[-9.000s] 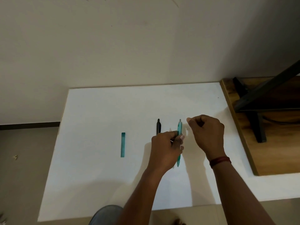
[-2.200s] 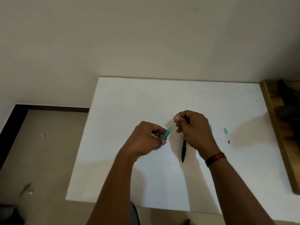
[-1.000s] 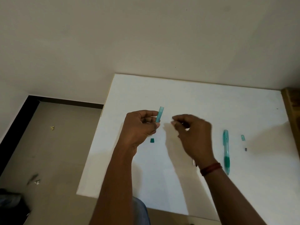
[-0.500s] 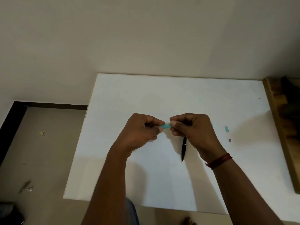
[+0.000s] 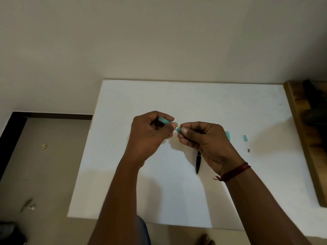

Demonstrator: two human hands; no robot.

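Two hands meet above the flat white table, close together so the small parts can line up. The left hand curls its fingers round a thin teal plastic tube, held up off the table. The right hand pinches a tiny teal cap at the tube's end, likely to push it on. A slim black pen lies under the right hand.
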